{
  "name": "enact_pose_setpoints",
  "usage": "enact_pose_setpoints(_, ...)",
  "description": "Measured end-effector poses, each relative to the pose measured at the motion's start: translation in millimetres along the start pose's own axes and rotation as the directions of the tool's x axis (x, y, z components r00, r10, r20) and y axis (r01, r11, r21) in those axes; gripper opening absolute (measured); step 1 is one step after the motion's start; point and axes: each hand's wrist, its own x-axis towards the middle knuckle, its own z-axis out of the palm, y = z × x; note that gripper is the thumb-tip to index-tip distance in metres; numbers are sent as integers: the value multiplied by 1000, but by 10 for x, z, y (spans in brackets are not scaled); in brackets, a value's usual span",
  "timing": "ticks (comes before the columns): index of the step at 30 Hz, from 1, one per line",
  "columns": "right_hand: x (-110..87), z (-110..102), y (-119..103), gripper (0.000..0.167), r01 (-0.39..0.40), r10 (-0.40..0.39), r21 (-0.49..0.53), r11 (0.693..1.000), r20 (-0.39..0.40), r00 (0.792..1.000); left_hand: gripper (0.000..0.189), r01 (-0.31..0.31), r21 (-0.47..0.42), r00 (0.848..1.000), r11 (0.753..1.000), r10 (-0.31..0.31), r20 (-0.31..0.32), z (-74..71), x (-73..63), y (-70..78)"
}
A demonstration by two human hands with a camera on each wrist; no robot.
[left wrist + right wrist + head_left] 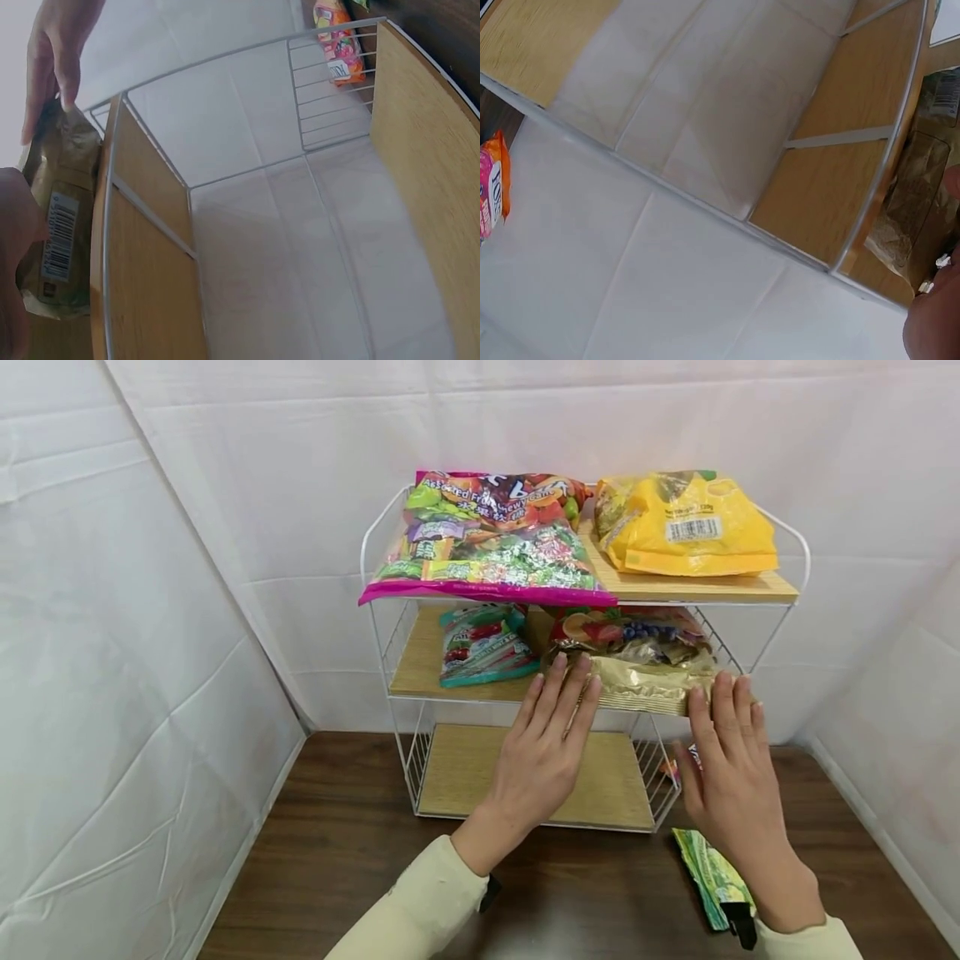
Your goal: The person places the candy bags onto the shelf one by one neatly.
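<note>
A bag with a gold bottom seam and a fruit picture on top lies on the right part of the rack's middle board. My left hand has its fingers straight, fingertips at the bag's left end. On the other end rest the straight fingers of my right hand. Seen from the left wrist, the brown underside of the bag with its barcode lies along the board's edge, between both hands. A teal candy bag sits left of it on the same board.
The white wire rack has wooden boards. Its top carries a pink-edged fruit candy bag and a yellow bag; the bottom board is lowest. A green packet and an orange packet lie on the dark table at right.
</note>
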Motion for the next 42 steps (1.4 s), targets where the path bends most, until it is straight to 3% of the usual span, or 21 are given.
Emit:
enact_pose_setpoints(12,-13,71,-6,53,-21,21,-7,1000,22,1000,45,17,-4,1000,1000,-17,22,62,-53,-38)
enact_pose_setpoints(23,-30,92,19,56,-24,24,-5,1000,47,999,47,14,2,1000,1000,-14,-2,109,-69,-67)
enact_pose_setpoints(33,-2,83,83,58,-21,22,-13,1000,114,993,46,29,4,999,1000,-29,39,111,-60,-111)
enact_pose_setpoints(42,51,90,104,58,-15,16,-17,1000,114,993,49,46,-10,996,999,-45,81,112,-49,-133)
